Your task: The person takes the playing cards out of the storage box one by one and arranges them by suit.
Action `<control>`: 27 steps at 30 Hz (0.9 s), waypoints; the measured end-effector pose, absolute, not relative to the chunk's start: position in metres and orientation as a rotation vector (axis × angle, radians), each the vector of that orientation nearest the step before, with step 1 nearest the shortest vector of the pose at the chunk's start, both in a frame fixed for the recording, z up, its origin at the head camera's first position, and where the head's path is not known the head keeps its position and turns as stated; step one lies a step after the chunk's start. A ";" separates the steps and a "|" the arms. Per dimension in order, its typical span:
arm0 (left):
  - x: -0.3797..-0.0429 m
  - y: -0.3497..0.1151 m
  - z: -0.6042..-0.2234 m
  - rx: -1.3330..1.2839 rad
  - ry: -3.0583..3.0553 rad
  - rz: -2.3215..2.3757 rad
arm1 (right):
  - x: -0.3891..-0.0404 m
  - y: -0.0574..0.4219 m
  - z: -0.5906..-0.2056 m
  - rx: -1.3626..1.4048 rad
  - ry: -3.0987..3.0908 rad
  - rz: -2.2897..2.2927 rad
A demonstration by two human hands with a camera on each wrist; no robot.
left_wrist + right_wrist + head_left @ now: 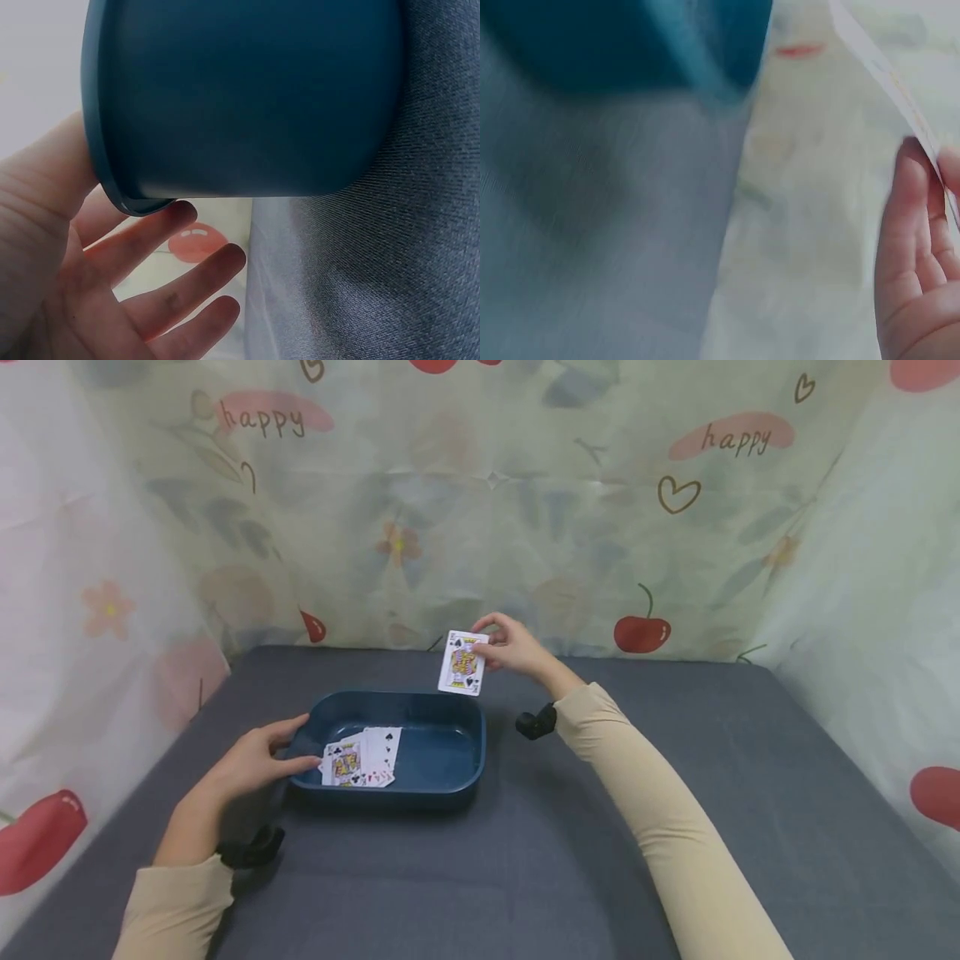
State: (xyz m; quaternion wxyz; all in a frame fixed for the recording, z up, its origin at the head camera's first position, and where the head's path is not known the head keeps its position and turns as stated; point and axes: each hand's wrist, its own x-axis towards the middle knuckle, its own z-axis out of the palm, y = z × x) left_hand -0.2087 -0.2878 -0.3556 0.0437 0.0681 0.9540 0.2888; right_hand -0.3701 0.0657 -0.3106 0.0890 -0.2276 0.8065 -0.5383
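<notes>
In the head view my right hand pinches a playing card, a king of spades, between thumb and fingers. The card is face up to the camera, raised near the back right corner of a dark blue tray. Edge-on, the same card shows in the right wrist view. My left hand grips the tray's left end, thumb over the rim; in the left wrist view its other fingers spread outside the tray wall. Several playing cards lie overlapping, face up, in the tray's left half.
A dark grey cloth covers the table under the tray. Behind it hangs a patterned curtain with cherries and lettering, and similar sheets close off both sides. Each wrist wears a black camera mount.
</notes>
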 end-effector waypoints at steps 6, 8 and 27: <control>-0.209 -0.289 -0.356 0.214 2.925 0.879 | -0.380 0.104 -0.331 -0.451 2.499 -1.664; -0.209 -0.288 -0.356 0.217 2.928 0.878 | -0.383 0.113 -0.340 -0.389 2.546 -1.641; -0.208 -0.287 -0.355 0.208 2.909 0.915 | -0.512 0.158 -0.491 -0.373 2.634 -1.580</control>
